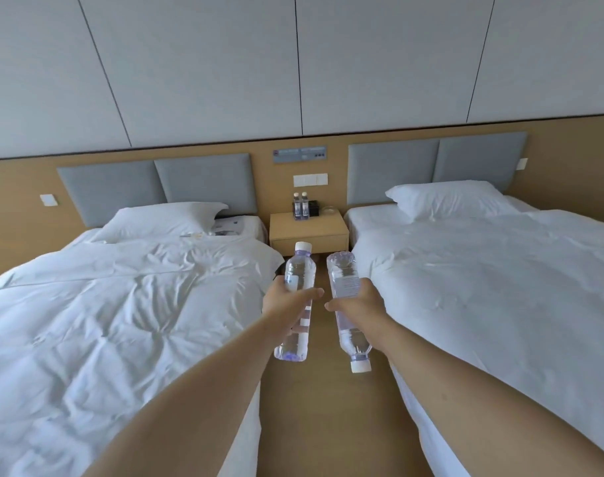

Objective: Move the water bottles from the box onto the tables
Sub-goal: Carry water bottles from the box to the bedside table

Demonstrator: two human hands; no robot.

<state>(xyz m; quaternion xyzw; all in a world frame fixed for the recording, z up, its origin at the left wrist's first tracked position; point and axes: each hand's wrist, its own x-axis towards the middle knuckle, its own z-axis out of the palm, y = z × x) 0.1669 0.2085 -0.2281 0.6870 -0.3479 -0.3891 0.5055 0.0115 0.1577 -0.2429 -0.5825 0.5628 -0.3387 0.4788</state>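
Both forearms bare, no sleeves; left hand (282, 302), right hand (357, 302) ungloved.

Soft even daylight, sharp centre, wide-angle edge bending.

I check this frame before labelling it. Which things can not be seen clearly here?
Head view only:
- Box: not in frame.
- Label text on the left bottle and right bottle: too small; the left hand and right hand cover part.
- Two bottles on the nightstand: far away, small; dark item beside them unclear.
- Papers on the left bed: partly behind the pillow.
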